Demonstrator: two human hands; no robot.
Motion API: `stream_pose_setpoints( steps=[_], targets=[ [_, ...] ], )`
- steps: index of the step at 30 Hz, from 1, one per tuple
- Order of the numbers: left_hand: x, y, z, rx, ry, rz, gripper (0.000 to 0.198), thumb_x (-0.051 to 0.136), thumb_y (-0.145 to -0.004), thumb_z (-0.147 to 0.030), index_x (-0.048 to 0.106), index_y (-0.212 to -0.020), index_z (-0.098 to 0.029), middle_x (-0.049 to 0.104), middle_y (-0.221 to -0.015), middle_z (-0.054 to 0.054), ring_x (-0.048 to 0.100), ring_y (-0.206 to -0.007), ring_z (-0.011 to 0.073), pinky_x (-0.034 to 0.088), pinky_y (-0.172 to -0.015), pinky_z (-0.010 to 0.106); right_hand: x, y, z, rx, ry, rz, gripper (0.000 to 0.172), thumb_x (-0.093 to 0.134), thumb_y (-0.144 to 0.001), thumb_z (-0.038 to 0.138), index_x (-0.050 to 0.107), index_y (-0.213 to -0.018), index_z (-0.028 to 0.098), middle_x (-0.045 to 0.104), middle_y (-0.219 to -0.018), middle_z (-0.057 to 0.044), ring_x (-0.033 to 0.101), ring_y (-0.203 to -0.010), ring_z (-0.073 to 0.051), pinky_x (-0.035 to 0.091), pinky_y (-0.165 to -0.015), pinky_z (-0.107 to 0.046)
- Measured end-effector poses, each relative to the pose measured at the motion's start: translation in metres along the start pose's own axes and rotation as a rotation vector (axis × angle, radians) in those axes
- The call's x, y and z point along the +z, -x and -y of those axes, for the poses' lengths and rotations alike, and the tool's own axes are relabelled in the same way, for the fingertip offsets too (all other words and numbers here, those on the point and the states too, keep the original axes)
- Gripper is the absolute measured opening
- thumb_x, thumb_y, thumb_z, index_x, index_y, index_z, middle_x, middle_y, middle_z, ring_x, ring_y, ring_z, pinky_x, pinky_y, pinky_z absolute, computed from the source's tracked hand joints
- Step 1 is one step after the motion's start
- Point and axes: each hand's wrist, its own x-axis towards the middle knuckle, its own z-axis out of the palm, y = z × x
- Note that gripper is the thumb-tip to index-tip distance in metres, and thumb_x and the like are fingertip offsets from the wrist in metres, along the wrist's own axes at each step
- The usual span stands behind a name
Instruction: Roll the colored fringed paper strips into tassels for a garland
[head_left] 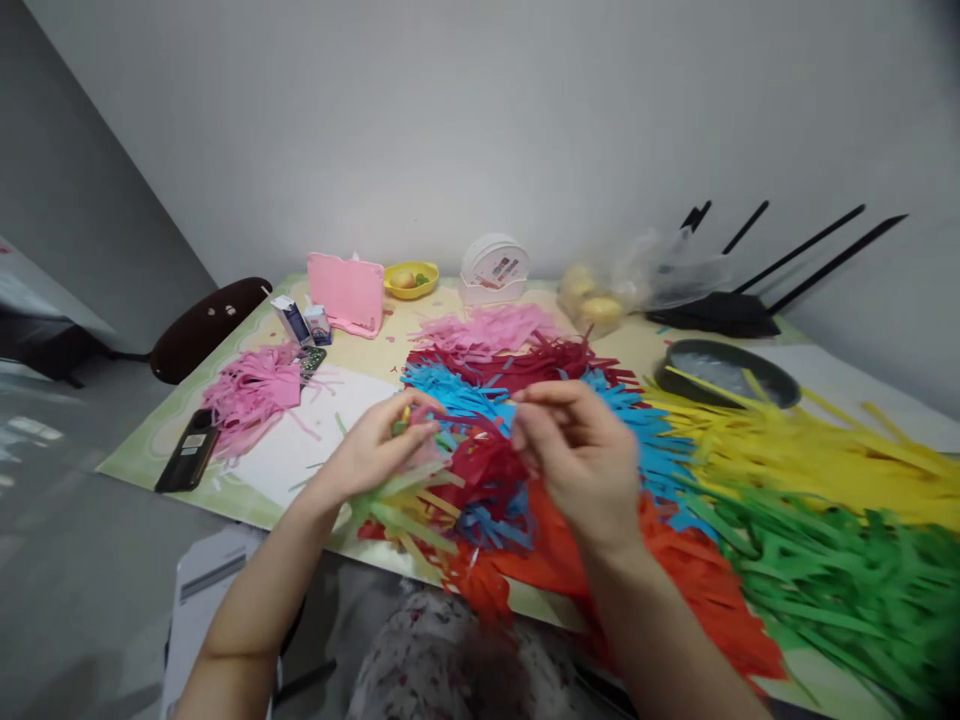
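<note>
My left hand (379,440) is closed around the gathered end of a bunch of paper fringe (412,505), whose green, yellow and pink strips fan out below the fingers. To its right, my right hand (581,455) is raised with thumb and fingers pinched. What those fingertips hold, if anything, I cannot make out; the hand is slightly blurred. Dark red fringe (487,465) lies between the two hands. Beneath and behind them spread blue fringe (457,385) and orange-red fringe (697,590).
Yellow fringe (810,450) and green fringe (855,570) cover the right side. Pink fringe (255,395) lies left, beside a black phone (187,455). Behind stand a pink tablet case (345,290), a yellow bowl (411,290), a white holder (493,275), a dark oval tray (720,370) and a router (712,315).
</note>
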Motion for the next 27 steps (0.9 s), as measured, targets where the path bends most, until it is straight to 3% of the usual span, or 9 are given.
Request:
stream_pose_setpoints(
  steps=[5, 10, 14, 19, 27],
  targets=[
    [0.028, 0.006, -0.008, -0.019, 0.103, 0.07, 0.023, 0.057, -0.089, -0.04, 0.055, -0.087, -0.018, 0.056, -0.08, -0.001, 0.052, -0.075, 0.0145, 0.043, -0.069, 0.024, 0.027, 0.007, -0.001, 0.01, 0.098, 0.227, 0.009, 0.062, -0.088, 0.028, 0.066, -0.091, 0.02, 0.07, -0.076, -0.001, 0.065, -0.063, -0.012, 0.049, -0.056, -0.022],
    [0.035, 0.012, -0.001, -0.153, 0.382, -0.041, 0.03, 0.067, -0.083, -0.044, 0.057, -0.089, -0.017, 0.054, -0.069, -0.003, 0.05, -0.054, 0.0089, 0.04, -0.051, 0.019, 0.021, 0.004, -0.003, 0.053, 0.134, 0.162, 0.011, 0.063, -0.087, 0.029, 0.064, -0.084, 0.019, 0.065, -0.065, 0.001, 0.057, -0.053, -0.01, 0.042, -0.048, -0.02],
    [0.036, 0.013, 0.004, -0.182, 0.487, -0.17, 0.031, 0.069, -0.081, -0.043, 0.066, -0.087, -0.013, 0.061, -0.068, 0.0, 0.055, -0.056, 0.0093, 0.044, -0.053, 0.019, 0.015, 0.009, -0.005, 0.059, 0.093, 0.068, 0.009, 0.064, -0.086, 0.028, 0.066, -0.086, 0.019, 0.061, -0.06, 0.004, 0.052, -0.049, -0.009, 0.039, -0.045, -0.019],
    [0.037, 0.012, 0.008, -0.173, 0.551, -0.24, 0.035, 0.07, -0.083, -0.04, 0.068, -0.108, -0.015, 0.066, -0.068, 0.001, 0.059, -0.058, 0.0102, 0.045, -0.053, 0.018, 0.012, 0.019, -0.007, 0.078, 0.19, 0.211, 0.013, 0.062, -0.086, 0.027, 0.065, -0.079, 0.018, 0.056, -0.055, 0.004, 0.046, -0.046, -0.008, 0.035, -0.044, -0.019],
    [0.037, 0.012, 0.007, -0.155, 0.591, -0.235, 0.031, 0.072, -0.08, -0.038, 0.068, -0.1, -0.013, 0.067, -0.065, 0.0, 0.06, -0.053, 0.0101, 0.048, -0.053, 0.019, 0.012, 0.022, -0.011, 0.18, 0.208, 0.263, 0.019, 0.059, -0.088, 0.033, 0.064, -0.079, 0.017, 0.051, -0.054, 0.005, 0.042, -0.047, -0.008, 0.032, -0.046, -0.02]
  ],
)
